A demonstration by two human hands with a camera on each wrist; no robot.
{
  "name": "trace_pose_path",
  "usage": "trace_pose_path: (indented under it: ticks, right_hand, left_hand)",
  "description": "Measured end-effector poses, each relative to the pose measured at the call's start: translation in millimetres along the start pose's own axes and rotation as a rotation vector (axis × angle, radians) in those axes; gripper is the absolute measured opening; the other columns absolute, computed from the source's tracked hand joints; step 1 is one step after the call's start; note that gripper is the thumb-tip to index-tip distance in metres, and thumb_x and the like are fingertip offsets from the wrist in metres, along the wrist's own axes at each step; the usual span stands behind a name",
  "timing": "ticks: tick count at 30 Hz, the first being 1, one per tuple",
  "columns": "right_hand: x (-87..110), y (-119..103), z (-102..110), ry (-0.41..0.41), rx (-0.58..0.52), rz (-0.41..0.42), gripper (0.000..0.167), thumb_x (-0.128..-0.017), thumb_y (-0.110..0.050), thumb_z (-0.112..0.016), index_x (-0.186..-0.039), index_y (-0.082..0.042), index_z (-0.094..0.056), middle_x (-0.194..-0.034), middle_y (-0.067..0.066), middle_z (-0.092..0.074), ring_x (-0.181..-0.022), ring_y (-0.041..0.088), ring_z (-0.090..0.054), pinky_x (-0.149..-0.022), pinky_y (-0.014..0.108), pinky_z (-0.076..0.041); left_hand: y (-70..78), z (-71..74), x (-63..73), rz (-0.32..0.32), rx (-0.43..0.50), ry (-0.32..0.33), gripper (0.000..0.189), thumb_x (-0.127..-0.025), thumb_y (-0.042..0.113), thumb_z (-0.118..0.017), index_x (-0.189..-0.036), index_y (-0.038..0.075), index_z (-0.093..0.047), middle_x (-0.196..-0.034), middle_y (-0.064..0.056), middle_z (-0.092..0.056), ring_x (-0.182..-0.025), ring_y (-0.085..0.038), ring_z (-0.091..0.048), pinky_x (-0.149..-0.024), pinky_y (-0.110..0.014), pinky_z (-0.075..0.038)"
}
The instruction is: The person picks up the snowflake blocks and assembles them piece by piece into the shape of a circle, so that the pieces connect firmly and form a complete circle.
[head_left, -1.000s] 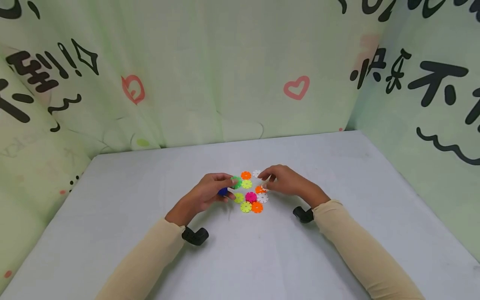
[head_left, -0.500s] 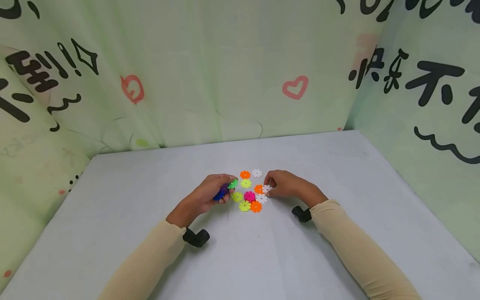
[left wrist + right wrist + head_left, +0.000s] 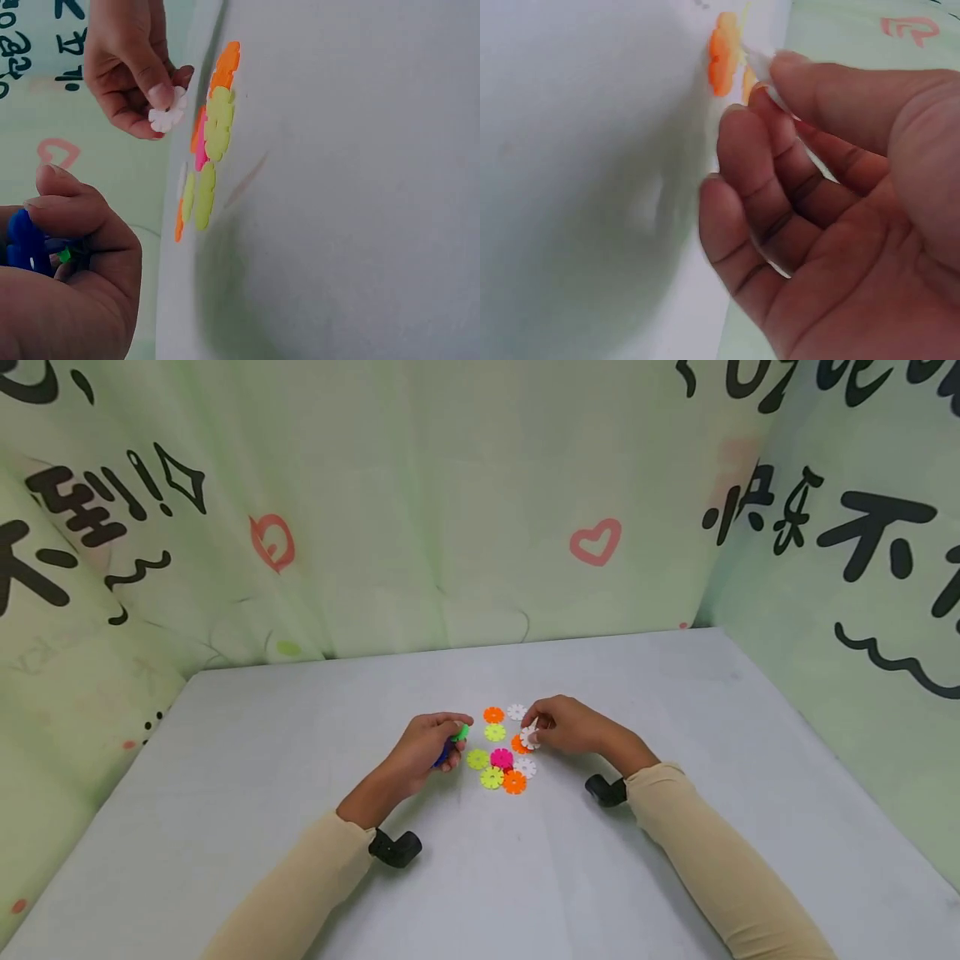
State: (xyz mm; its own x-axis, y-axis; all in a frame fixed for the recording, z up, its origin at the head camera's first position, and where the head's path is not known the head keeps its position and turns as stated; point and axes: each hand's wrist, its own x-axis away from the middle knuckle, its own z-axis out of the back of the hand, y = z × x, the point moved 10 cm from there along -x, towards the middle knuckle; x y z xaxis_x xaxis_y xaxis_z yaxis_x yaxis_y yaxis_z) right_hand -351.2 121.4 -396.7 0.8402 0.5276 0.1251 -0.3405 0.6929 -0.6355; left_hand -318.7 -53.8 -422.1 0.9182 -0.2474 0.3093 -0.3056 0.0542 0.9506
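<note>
My left hand holds joined snowflake discs, left of the loose ones. A blue snowflake disc and a green snowflake disc show between its thumb and fingers; the fingers hide the rest. My right hand pinches a white snowflake disc between thumb and fingertips. In the right wrist view this white disc appears nearly edge-on, and the other fingers are bent. Just under it on the table lies an orange snowflake disc, partly covered in the head view.
Several loose discs lie between the hands, among them a pink disc, a yellow-green disc, a front orange disc and a back white disc. A white cloth covers the table; a printed curtain hangs behind.
The white disc, low beside the orange one half a second ago, is now raised in my right fingers. My left hand has turned its blue and green discs and drawn slightly left.
</note>
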Motion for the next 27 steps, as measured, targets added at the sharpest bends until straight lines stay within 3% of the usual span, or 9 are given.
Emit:
trace_pose_path:
  ticks: [8,27]
  right_hand:
    - [-2.1,-15,3,0.052,-0.103,0.047,0.017,-0.092,-0.001,-0.058,-0.107,-0.004,-0.066,-0.085,0.004,-0.06,-0.074,0.018,-0.055,-0.068,0.03,-0.048]
    - [0.4,-42,-4,0.132,-0.302,0.121,0.013,-0.096,-0.012,-0.063,-0.103,-0.002,-0.059,-0.093,0.012,-0.07,-0.074,0.03,-0.065,-0.072,0.041,-0.054]
  left_hand:
    - [-2.9,-2.3,-0.1,-0.006,-0.024,0.005,0.031,-0.103,0.014,-0.044,-0.124,-0.003,-0.058,-0.074,-0.006,-0.052,-0.054,-0.013,-0.045,-0.049,-0.02,-0.039]
    - [2.2,-14.7,-0.3,-0.076,-0.072,-0.024,0.029,-0.102,0.014,-0.045,-0.119,-0.005,-0.059,-0.073,-0.006,-0.05,-0.055,-0.014,-0.045,-0.052,-0.022,-0.04]
